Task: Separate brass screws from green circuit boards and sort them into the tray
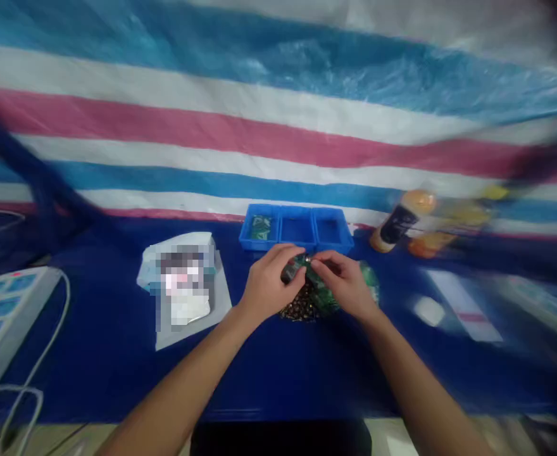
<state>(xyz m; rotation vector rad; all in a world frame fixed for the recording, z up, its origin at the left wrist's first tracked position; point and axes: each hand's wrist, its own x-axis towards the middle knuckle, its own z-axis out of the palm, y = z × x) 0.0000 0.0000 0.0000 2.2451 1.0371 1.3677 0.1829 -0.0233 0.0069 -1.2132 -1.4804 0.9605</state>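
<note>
One small dark-green piece (296,262), between left hand (273,278) and right hand (344,280).
Left: thumb and fingers curled, pinching the piece; right: fingertips nearly together at its edge, hold unclear. Beneath both: brown bead-like pile (300,308); under the right, green packaging (324,297). Beyond: blue three-compartment tray (297,228).

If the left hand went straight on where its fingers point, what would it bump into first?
Probably the right hand. It is just ahead of the left hand, past the small green thing held there, though depth is hard to judge.
</note>
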